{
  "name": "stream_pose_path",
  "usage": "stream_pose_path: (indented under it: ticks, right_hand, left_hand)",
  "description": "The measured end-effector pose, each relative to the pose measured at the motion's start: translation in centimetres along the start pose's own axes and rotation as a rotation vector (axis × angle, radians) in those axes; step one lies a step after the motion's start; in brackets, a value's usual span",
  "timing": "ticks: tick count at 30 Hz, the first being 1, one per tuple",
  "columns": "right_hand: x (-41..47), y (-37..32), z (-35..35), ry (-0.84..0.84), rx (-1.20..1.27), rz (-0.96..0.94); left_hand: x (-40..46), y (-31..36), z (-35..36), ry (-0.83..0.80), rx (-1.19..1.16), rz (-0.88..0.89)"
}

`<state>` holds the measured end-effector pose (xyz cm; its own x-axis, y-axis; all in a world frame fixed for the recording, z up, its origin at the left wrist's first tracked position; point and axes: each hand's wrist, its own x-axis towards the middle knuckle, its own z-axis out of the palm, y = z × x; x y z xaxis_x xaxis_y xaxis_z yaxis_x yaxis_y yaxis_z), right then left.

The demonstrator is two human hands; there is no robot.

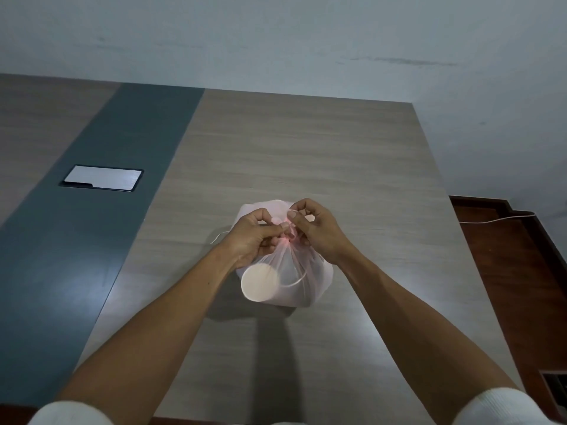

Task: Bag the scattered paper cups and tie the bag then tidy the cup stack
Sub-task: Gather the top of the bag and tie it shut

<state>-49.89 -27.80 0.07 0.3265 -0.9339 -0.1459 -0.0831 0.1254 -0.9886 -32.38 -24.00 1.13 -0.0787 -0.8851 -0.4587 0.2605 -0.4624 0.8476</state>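
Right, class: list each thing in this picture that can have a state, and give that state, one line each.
bag: gathered at the neck, full, standing on the table, tie not finished.
cup: inside the bag, lying on its side, mouth towards the camera.
left hand: pinching the bag's neck.
right hand: pinching the bag's neck.
floor box lid: shut, flush in the table's dark strip.

Soft, dim, even light. A pale glare streaks the worktop left of the left hand, and a dark shadow falls below both hands. Wide-angle distortion bends the edges; fingertips look slightly blurred.
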Motion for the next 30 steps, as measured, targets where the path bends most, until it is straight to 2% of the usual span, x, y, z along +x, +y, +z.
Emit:
stream_pose_path:
  ticks: [3, 6, 7, 9, 14, 16, 18, 22, 26, 30]
  right_hand:
    - [0.3, 0.2, 0.7, 0.083, -0.034, 0.016]
    - [1.1, 0.2, 0.3, 0.207, -0.072, 0.070]
    - [1.3, 0.2, -0.2, 0.248, -0.061, 0.096]
    - [1.5, 0.3, -1.1, 0.297, -0.031, 0.123]
    - [1.2, 0.2, -0.3, 0.266, -0.047, 0.072]
    - [0.9, 0.1, 0.1, 0.235, -0.058, 0.043]
    - [0.7, 0.1, 0.1, 0.185, -0.016, 0.030]
    - [0.4, -0.2, 0.0, 0.104, 0.019, 0.007]
    - [0.2, -0.3, -0.3, 0.119, 0.055, 0.020]
    - [0.5, -0.2, -0.4, 0.125, 0.046, 0.015]
  left_hand:
    - [0.2, 0.2, 0.5, 0.060, 0.414, 0.255]
    - [0.8, 0.2, -0.7, 0.251, 1.031, 0.654]
    - [0.9, 0.2, -1.2, 0.299, 1.113, 0.736]
    - [0.5, 0.1, -1.8, 0.334, 1.041, 0.756]
    - [-0.2, -0.4, -0.2, 0.290, 0.684, 0.324]
    - [0.4, -0.8, 0.2, 0.284, 0.569, 0.238]
    - [0.8, -0.8, 0.6, 0.255, 0.515, 0.201]
    - [1.1, 0.0, 1.2, 0.166, 0.561, 0.170]
    - [1.0, 0.5, 1.2, 0.269, 0.489, 0.172]
    - [0.4, 0.8, 2.1, 0.251, 0.325, 0.186]
